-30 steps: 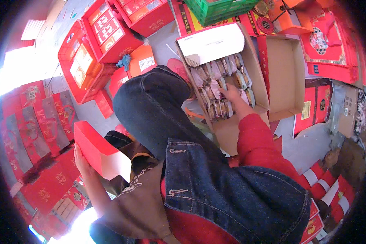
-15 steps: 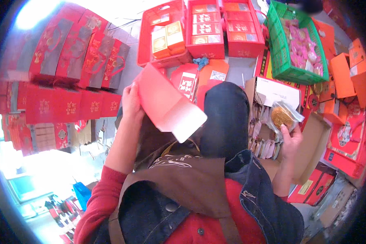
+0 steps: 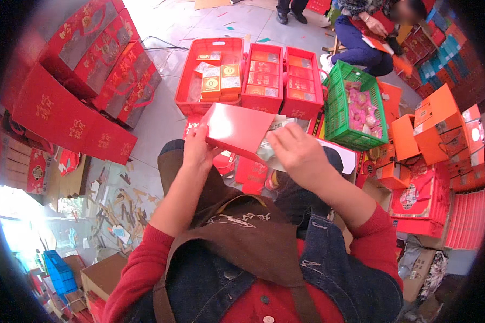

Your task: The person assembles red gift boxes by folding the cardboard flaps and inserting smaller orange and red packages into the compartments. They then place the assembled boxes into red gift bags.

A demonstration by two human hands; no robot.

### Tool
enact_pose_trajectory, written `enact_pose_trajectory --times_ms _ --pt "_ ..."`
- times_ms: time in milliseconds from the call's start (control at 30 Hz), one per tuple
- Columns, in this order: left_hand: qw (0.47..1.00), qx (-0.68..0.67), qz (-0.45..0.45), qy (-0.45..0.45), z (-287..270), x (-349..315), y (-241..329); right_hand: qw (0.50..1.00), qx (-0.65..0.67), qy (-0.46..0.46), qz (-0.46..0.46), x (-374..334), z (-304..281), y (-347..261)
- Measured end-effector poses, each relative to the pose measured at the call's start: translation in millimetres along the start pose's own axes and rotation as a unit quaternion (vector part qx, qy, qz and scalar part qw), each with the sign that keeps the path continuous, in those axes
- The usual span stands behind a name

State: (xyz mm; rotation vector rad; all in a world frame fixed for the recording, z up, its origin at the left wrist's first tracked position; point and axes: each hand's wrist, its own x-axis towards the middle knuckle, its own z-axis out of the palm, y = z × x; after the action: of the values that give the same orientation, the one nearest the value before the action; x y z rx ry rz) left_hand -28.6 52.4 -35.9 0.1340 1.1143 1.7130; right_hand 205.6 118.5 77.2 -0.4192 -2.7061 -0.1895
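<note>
- Left hand (image 3: 198, 148) grips the left end of a long red box (image 3: 240, 129), its fingertips wrapped round the near edge. Box held up in front of the knees, tilted, top face shiny with glare.
- Right hand (image 3: 298, 152) at the box's right end, fingers bent and bunched, grasping a pale, see-through packet (image 3: 269, 149). Packet sits at the box mouth; how far it reaches inside cannot be told.
- Both forearms rise from the lower edge, red sleeves (image 3: 145, 264) pushed back. Brown apron (image 3: 242, 229) across the lap, dark denim vest (image 3: 210, 288) over the red top.
- Beyond the box, side by side on the floor: a wide red crate (image 3: 181, 81) with orange boxes (image 3: 220, 81) in it, then two narrower red trays (image 3: 262, 100), both filled with small boxes.
- Right of these, a green crate (image 3: 355, 138) with pink packets (image 3: 364, 110) in it.
- Further right, orange boxes (image 3: 439, 124) piled loosely, some tilted.
- Upper right: another person in blue trousers (image 3: 355, 46), seated, hands near a red and white item.
- Left: large red gift bags (image 3: 75, 126) in rows, looped handles showing.
- Lower left: a brown carton (image 3: 106, 274), scraps (image 3: 121, 207) strewn on the floor above it.
</note>
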Motion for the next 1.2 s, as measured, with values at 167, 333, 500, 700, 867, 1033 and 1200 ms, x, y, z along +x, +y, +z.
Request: enact_pose_trajectory --times_ms 167,333,500,700,867,1033,1200 --pt "0.998 -0.057 -0.017 0.037 10 -29 -5 0.985 0.172 -0.01 0.017 16 7 7" --pt "0.991 -0.109 0.077 0.028 14 -41 4 0.89 0.384 0.019 0.246 13 10 -4" --pt "0.986 -0.131 0.102 0.026 31 -59 11 0.779 0.552 0.121 0.272 22 10 -10" --pt "0.972 -0.197 0.126 -0.022 21 -54 5 0.612 0.624 0.313 0.371 24 26 -65" --pt "0.98 0.033 0.029 -0.193 4 -102 -53 0.585 0.632 0.324 0.39 22 68 -32" --pt "0.979 0.117 0.055 -0.16 -7 -76 -51 0.627 0.616 0.296 0.374 -19 47 -26" --pt "0.952 0.05 0.1 -0.285 55 -68 -52 0.631 0.62 0.231 0.404 -75 34 -43"
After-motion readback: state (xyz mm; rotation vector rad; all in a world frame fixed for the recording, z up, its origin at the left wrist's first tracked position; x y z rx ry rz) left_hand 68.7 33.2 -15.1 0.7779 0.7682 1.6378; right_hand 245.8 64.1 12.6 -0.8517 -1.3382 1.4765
